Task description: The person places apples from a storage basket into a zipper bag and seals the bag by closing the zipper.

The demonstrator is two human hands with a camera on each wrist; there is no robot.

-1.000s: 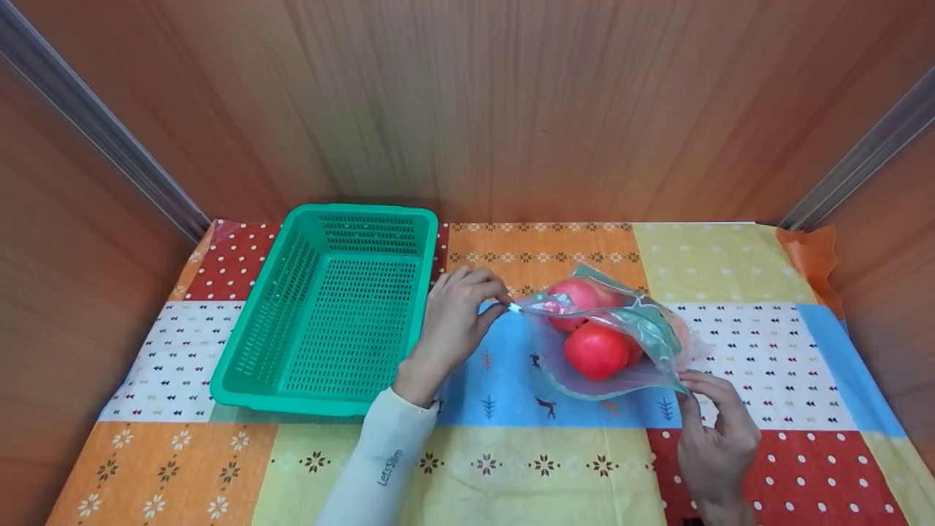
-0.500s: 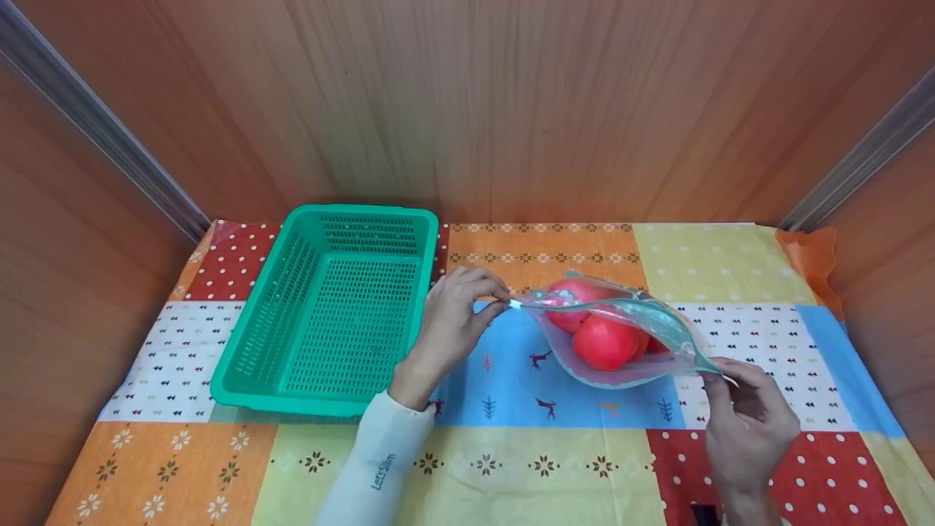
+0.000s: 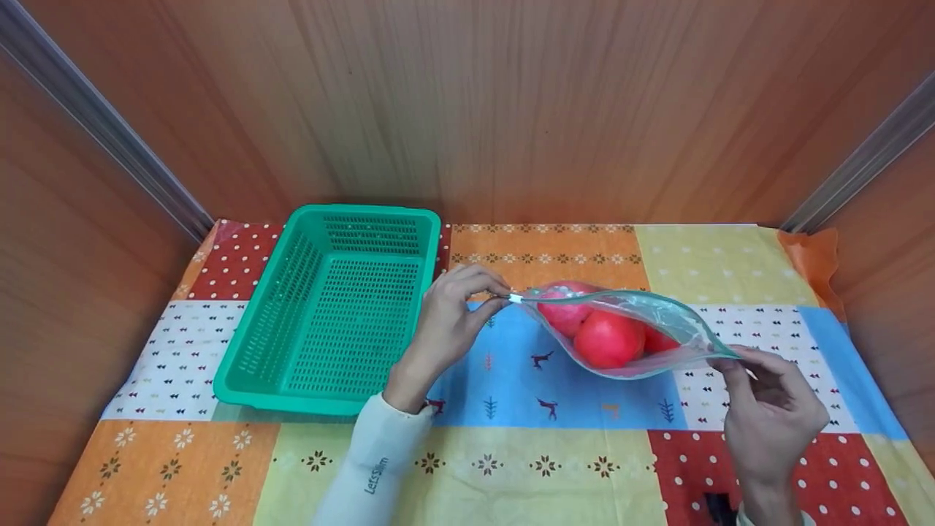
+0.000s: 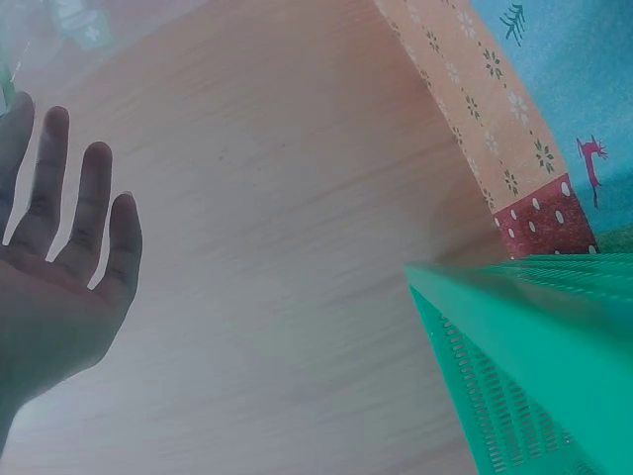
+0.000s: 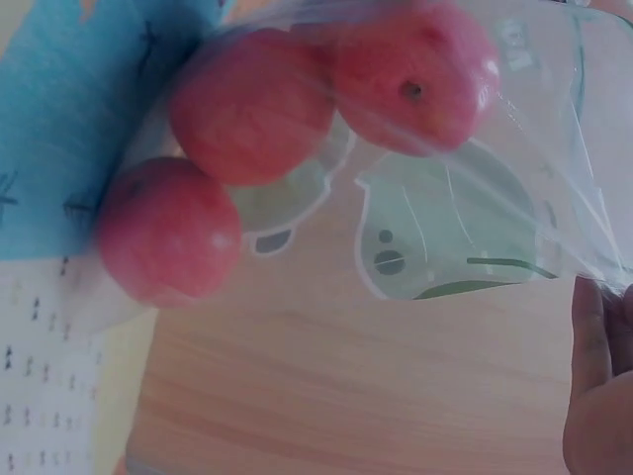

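Observation:
A clear zip bag with a pale green rim lies on the cloth, its mouth parted. Inside are several red, apple-like fruits; three apples show through the plastic in the right wrist view, beside a printed green cartoon shape. My left hand pinches the bag's left corner at a white zip slider. At the opposite corner, my right hand pinches the rim between thumb and fingers. In the left wrist view, the left hand is seen partly, its fingertips' contact cut off at the edge.
An empty green plastic basket stands to the left of my left hand. Patchwork cloth covers the table. Wood-grain panels rise at the back and both sides, and an orange cloth edge sticks up at the far right.
My right hand has moved right and slightly up, drawing the bag's right corner with it. The bag's mouth is now stretched longer and straighter. My left hand stays nearly in place.

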